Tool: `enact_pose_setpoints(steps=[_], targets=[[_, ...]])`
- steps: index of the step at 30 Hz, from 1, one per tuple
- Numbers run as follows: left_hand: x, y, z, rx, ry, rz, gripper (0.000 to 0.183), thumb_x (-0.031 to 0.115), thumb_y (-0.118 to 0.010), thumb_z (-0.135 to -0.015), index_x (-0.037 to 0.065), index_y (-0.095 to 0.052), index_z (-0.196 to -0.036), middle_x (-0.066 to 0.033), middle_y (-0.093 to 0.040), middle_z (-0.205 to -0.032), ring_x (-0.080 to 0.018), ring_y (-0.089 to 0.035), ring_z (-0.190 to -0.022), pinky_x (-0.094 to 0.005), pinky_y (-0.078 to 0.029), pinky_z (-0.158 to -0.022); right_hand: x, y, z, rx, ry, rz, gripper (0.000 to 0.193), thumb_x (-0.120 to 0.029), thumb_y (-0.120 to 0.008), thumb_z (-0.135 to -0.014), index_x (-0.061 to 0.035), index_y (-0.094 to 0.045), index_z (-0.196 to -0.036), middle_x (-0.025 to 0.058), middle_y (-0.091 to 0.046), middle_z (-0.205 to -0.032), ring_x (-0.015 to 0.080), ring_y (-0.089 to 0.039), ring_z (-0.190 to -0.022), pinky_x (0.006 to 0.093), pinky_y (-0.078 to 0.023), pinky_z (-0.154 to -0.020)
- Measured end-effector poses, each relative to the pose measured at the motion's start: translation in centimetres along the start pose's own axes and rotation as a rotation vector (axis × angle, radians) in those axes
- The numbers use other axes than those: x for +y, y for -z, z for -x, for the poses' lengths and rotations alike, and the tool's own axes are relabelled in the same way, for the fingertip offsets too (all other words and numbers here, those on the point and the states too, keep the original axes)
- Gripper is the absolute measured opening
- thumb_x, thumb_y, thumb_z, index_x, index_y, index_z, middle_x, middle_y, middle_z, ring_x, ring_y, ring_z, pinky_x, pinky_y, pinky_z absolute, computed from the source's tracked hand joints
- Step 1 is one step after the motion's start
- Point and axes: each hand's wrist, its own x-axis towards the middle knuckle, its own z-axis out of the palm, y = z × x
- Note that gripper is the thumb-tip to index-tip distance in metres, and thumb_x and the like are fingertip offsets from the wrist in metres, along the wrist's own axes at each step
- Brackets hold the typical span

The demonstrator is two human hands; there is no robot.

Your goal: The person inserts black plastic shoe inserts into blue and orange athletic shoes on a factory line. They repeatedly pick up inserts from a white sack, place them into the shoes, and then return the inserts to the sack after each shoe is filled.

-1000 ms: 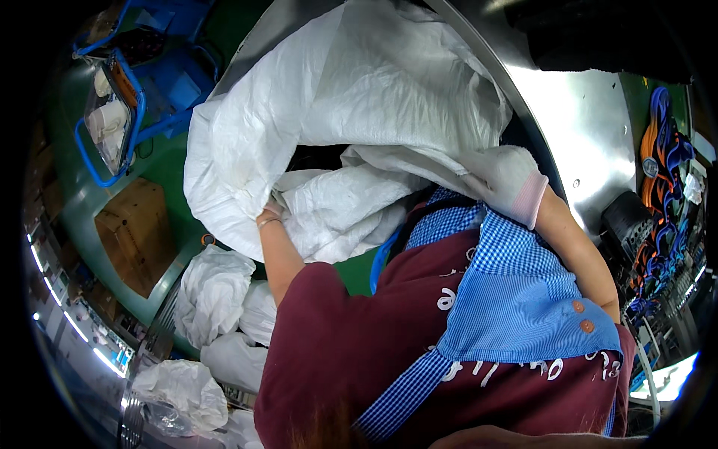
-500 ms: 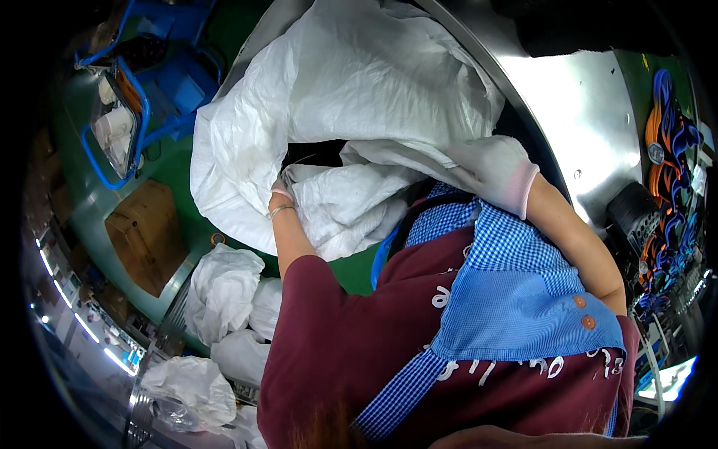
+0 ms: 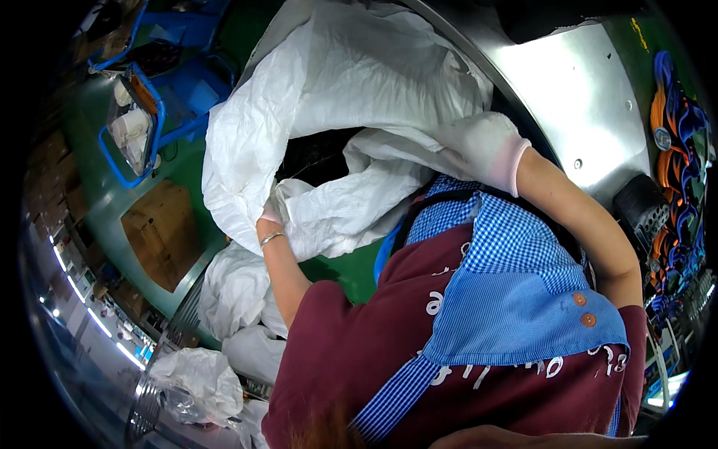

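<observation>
A large white woven sack (image 3: pixel 366 71) fills the space in front of me, its mouth facing me. Dark contents (image 3: pixel 318 159) show inside, too shadowed to name. At the near left of the mouth, my left hand (image 3: pixel 270 212), in a pale glove with a bracelet at the wrist, is closed on the sack's edge; folds partly cover its fingers. My right hand (image 3: pixel 485 146), in a white glove with a pink cuff, grips the rim on the right side, its fingertips hidden in the cloth.
Shiny metal sheeting (image 3: pixel 580 97) curves along the right of the sack. A brown carton (image 3: pixel 163 233) stands on the green floor at left, near a blue-framed cart (image 3: pixel 142 127). White bags (image 3: pixel 235 292) lie close to my left arm. Blue and orange straps (image 3: pixel 673 150) hang far right.
The sack's mouth has opened wider, showing more of the dark inside. My left hand has drawn the near edge slightly down and left; my right hand still holds the rim.
</observation>
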Motion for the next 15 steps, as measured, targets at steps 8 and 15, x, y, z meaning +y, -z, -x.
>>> enact_pose_setpoints(steps=[8,15], targets=[[6.1,-2.1,3.3,-0.184,-0.074,0.018,0.057,0.017,-0.054,-0.093,0.007,-0.036,-0.147,-0.0133,-0.051,-0.142,-0.0312,-0.053,-0.126,-0.0477,-0.04,-0.11,-1.7,2.6,-2.1,0.159,0.046,0.027,0.025,-0.029,-0.055,-0.089,-0.0074,-0.067,-0.093,0.0159,-0.068,-0.076,0.0354,-0.067,-0.071,0.0467,-0.054,-0.064],[5.4,-6.2,5.3,-0.182,-0.076,0.137,0.069,0.012,-0.07,-0.083,0.003,-0.038,-0.144,-0.0128,-0.053,-0.138,-0.0296,-0.053,-0.125,-0.0443,-0.039,-0.11,-0.6,1.8,-2.2,0.287,-0.043,-0.073,0.024,-0.027,-0.06,-0.088,-0.0072,-0.061,-0.103,0.0149,-0.064,-0.076,0.0347,-0.065,-0.071,0.0456,-0.052,-0.063]])
